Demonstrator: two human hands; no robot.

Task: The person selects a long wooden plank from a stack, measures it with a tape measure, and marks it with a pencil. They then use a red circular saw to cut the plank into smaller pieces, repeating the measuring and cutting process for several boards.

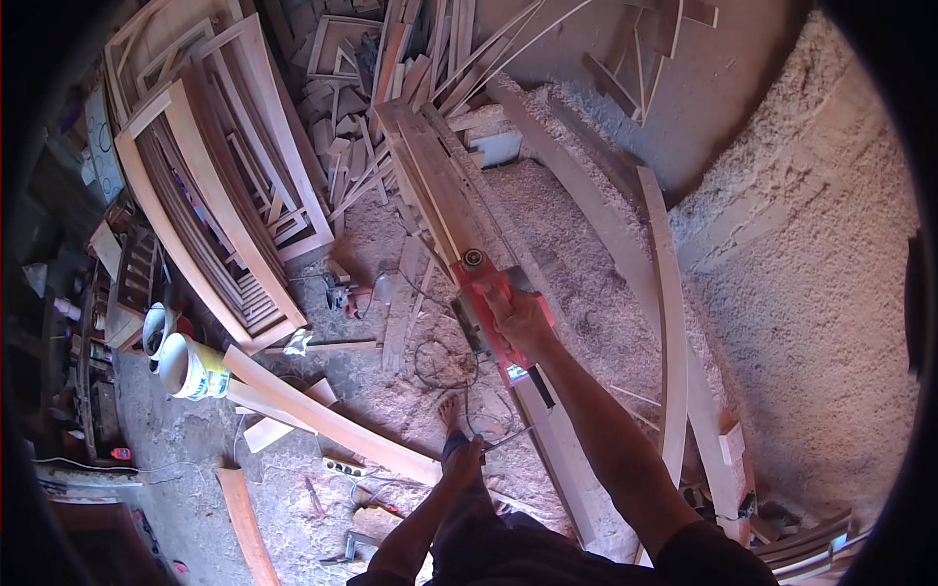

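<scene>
My right hand point(521, 320) is wrapped around the handle of a red electric hand planer point(487, 283). The planer rests on a long wooden beam point(552, 459) that runs away from me. A round black knob tops its front end. Lower down, close to my leg, my left hand point(467, 457) is closed on the dark power cord point(510, 437), a stretch of which runs toward the planer's back. Part of the left fingers is hard to make out.
Wooden frames point(210, 195) lean in a stack at the left. White buckets point(188, 366) stand near a curved board point(332, 408). Long planks point(667, 322) lie at the right, among heaped shavings point(576, 283). Scrap wood point(347, 146) is piled beyond. A power strip point(344, 468) lies on the floor.
</scene>
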